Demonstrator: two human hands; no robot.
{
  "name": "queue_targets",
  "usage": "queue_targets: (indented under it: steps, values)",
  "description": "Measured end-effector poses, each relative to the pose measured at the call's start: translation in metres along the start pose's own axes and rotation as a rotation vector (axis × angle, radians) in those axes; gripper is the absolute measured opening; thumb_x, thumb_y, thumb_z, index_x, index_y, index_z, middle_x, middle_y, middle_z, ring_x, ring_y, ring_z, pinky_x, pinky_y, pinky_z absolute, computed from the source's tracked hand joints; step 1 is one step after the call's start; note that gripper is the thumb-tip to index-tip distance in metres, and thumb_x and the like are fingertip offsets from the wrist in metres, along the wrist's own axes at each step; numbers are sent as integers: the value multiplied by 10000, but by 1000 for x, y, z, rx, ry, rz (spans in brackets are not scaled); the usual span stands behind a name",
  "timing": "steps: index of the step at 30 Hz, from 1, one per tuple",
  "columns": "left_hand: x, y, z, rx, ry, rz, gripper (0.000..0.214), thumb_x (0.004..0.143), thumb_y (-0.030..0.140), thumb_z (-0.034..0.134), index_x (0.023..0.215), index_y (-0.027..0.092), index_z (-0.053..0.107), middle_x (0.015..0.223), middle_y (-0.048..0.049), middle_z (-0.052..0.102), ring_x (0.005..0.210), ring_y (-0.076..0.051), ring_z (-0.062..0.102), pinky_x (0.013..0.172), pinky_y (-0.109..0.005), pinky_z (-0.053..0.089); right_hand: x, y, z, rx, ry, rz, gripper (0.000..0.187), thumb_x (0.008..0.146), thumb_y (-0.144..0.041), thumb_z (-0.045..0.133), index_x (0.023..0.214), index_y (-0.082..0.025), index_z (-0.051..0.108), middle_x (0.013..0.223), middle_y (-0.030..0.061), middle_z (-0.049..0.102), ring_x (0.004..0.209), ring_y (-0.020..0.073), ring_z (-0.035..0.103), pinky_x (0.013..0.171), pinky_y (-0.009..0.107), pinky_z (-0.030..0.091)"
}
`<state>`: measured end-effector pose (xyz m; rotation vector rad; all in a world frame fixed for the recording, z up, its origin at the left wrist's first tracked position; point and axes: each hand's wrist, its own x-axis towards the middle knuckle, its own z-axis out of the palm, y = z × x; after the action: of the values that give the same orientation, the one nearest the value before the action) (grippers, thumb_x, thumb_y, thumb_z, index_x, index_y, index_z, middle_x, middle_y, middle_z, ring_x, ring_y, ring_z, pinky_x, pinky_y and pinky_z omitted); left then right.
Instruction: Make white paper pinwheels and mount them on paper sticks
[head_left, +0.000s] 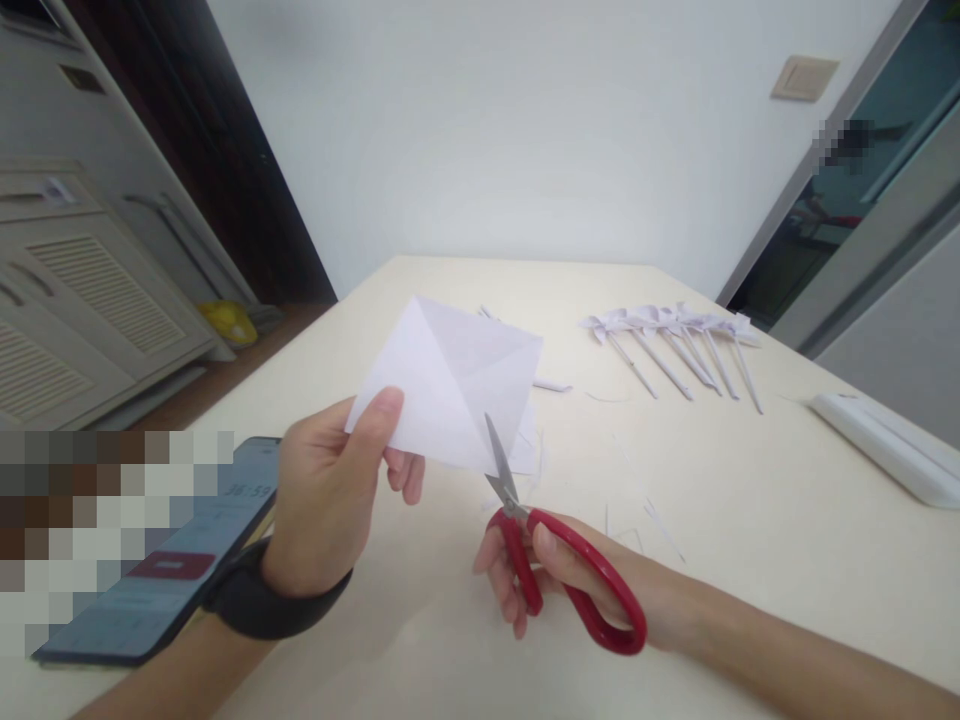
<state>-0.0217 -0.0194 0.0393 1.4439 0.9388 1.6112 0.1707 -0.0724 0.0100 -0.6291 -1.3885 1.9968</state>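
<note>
My left hand (341, 455), with a black band on its wrist, pinches the left corner of a square of white paper (442, 390) above the table. Diagonal creases cross the sheet. In my right hand (555, 560) is a pair of scissors (517, 510) with red handles. Its blades are parted at the lower right corner of the paper, one lying over the sheet's face. Whether they have cut into it, I cannot tell. Behind the square, more white paper (529, 455) lies on the table, mostly hidden.
Several paper pinwheels (675, 325) on rolled paper sticks lie at the back right. A long white object (885, 450) rests by the right edge. At the left is a phone (180, 560). Thin paper scraps (664, 530) are scattered over the cream table (465, 660); a wall stands behind.
</note>
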Motion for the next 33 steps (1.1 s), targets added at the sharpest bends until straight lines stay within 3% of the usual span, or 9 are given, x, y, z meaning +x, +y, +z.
queue_targets:
  steps: [7, 16, 26, 30, 33]
  values:
    - [-1, 3, 1, -5, -10, -33, 440, 864, 221, 518, 435, 172, 432, 395, 60, 419, 350, -92, 435, 379, -257, 305, -1, -4, 2, -31, 22, 38, 432, 886, -531, 379, 902, -131, 543, 779, 22, 489, 664, 104, 491, 678, 280, 403]
    - [-1, 3, 1, -19, -10, -18, 438, 861, 207, 514, 433, 167, 429, 398, 62, 415, 341, -88, 436, 374, -255, 299, 0, -2, 2, -28, 43, 23, 508, 782, -616, 461, 900, -125, 517, 781, 22, 485, 637, 93, 494, 623, 256, 425]
    - [-1, 2, 1, -20, -10, -43, 393, 814, 166, 561, 434, 171, 462, 407, 56, 456, 365, -97, 461, 403, -258, 340, -2, 0, -3, -136, 22, 44, 367, 859, -500, 474, 904, -136, 490, 714, 7, 500, 639, 101, 495, 620, 252, 376]
    - [-5, -3, 0, 98, -76, -83, 341, 805, 213, 582, 476, 186, 499, 393, 51, 476, 378, -121, 470, 442, -275, 378, -3, 1, -2, -198, 37, 28, 394, 870, -524, 428, 918, -138, 489, 689, 1, 495, 610, 95, 475, 596, 244, 365]
    - [-9, -4, -1, 248, -217, -57, 347, 827, 232, 555, 486, 187, 518, 422, 35, 520, 428, -125, 494, 499, -269, 398, -1, 3, -2, -189, 50, 16, 388, 878, -523, 413, 897, -142, 483, 704, 4, 492, 613, 97, 484, 590, 245, 370]
